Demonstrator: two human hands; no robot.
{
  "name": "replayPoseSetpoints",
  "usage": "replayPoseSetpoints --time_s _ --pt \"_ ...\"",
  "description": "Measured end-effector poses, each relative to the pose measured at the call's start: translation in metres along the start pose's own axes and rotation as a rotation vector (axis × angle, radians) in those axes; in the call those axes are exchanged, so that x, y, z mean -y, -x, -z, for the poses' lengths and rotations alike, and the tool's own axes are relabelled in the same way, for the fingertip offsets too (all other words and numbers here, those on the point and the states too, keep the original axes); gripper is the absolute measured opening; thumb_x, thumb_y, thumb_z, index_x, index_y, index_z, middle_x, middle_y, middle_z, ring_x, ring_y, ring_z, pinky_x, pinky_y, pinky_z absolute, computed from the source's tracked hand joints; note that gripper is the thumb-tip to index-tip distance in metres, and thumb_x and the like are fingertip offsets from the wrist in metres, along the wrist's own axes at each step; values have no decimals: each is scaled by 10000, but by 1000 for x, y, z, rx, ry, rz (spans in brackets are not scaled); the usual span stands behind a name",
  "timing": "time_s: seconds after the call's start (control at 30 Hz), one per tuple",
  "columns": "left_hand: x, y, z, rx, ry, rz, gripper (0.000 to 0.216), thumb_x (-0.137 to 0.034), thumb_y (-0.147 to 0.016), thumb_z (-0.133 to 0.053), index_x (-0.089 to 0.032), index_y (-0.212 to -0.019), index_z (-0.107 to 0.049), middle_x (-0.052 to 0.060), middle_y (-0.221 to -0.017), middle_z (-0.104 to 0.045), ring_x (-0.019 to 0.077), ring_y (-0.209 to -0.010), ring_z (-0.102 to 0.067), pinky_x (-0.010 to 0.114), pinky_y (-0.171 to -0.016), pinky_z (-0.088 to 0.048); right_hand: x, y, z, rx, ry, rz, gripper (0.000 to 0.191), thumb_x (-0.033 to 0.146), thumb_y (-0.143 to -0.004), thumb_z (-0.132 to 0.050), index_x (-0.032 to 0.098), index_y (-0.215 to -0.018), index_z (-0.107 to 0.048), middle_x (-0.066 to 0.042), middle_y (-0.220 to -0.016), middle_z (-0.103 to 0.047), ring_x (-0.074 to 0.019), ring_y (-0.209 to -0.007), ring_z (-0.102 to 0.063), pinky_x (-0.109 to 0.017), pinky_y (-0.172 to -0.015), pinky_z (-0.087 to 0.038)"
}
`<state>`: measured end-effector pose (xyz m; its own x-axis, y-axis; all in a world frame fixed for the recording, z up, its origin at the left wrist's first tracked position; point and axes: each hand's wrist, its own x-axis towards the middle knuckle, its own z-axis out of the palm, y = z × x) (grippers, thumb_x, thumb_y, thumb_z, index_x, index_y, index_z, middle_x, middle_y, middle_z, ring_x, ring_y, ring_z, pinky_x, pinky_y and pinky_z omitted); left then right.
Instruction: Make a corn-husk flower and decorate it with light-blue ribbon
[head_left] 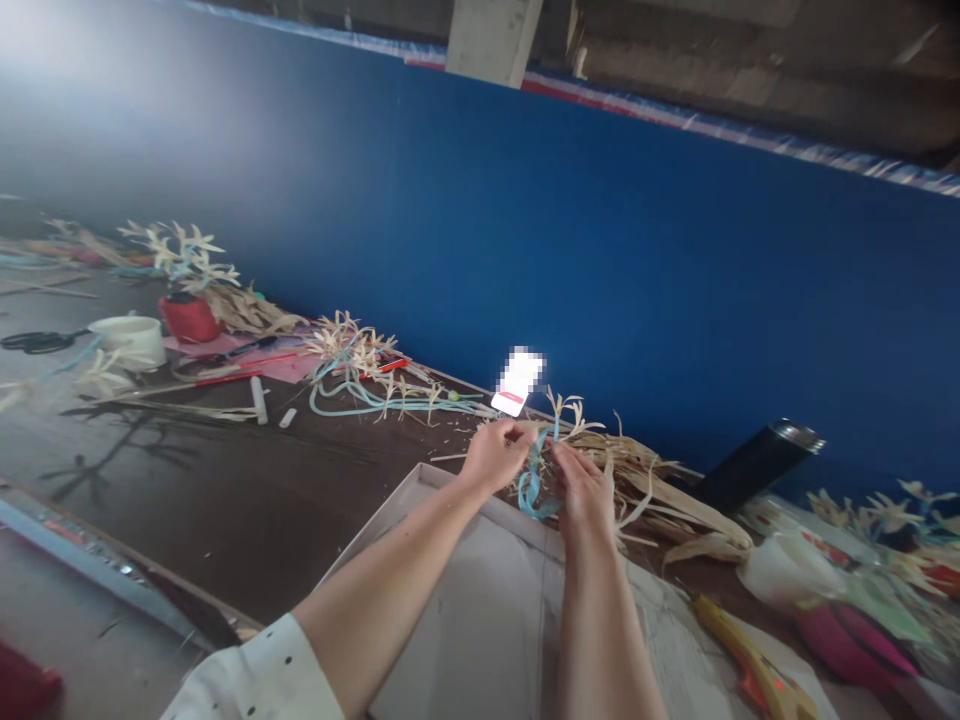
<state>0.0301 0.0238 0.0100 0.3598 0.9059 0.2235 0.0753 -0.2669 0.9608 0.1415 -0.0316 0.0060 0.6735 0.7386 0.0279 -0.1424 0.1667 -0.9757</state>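
Note:
My left hand [495, 458] is closed, its fingertips pinching a light-blue ribbon [529, 490] that curls down between my hands. Opposite it, my right hand [585, 492] pinches a small pale flower [571, 412] that looks made of dried husk, with blue strip around its stem. Both hands are over the far edge of a shallow grey tray or box lid [480, 600]. Just beyond them a lit phone [517, 382] leans by the blue partition. Dried husks [660, 487] lie right of my right hand.
Finished-looking husk flowers with blue stems [352, 350] lie left along the blue partition [525, 230]. Farther left are a white cup [131, 342], a red pot [189, 318] and black scissors [45, 342]. A black flask [757, 465] and a yellow-handled tool [750, 655] are at right.

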Motion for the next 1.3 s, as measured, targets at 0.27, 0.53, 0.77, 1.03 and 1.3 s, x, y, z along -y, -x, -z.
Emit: replayPoseSetpoints --time_s 0.27,0.53,0.77,1.03,1.3 --pt "3 -3 -6 311 534 357 376 -464 -659 -657 -152 -868 -642 37 -848 -632 78 -628 -549 190 -527 -435 -4 -2 1 29 -35 -4 376 347 -531 -766 150 -846 -704 -67 -756 -698 -211 -640 -636 -294 -540 -477" --pt "7 -3 -4 405 684 417 368 -297 -491 -797 -135 -727 -566 -39 -601 -494 32 -513 -431 150 -454 -329 -1 -1 0 79 -11 14 331 341 -538 -763 161 -811 -712 -74 -834 -700 -247 -789 -646 -327 -649 -509" --pt "4 -4 -3 433 698 419 304 -303 -578 -753 -123 -715 -549 -1 -648 -571 11 -446 -421 128 -378 -261 0 -2 2 113 -74 -16 297 294 -527 -774 164 -786 -712 -58 -818 -700 -193 -695 -638 -267 -582 -491" --pt "-1 -3 0 523 870 473 295 -310 -668 -697 -112 -872 -620 -1 -674 -584 15 -467 -486 116 -439 -415 6 -4 5 43 -48 -11 338 323 -506 -781 158 -791 -708 -51 -742 -693 -162 -564 -601 -237 -459 -421" --pt "6 -6 -6 449 936 562 196 -258 -699 -679 -107 -798 -604 -6 -626 -573 -13 -398 -417 72 -354 -326 4 -2 4 99 11 28 306 305 -527 -764 162 -792 -709 -47 -748 -694 -181 -613 -616 -259 -510 -449"
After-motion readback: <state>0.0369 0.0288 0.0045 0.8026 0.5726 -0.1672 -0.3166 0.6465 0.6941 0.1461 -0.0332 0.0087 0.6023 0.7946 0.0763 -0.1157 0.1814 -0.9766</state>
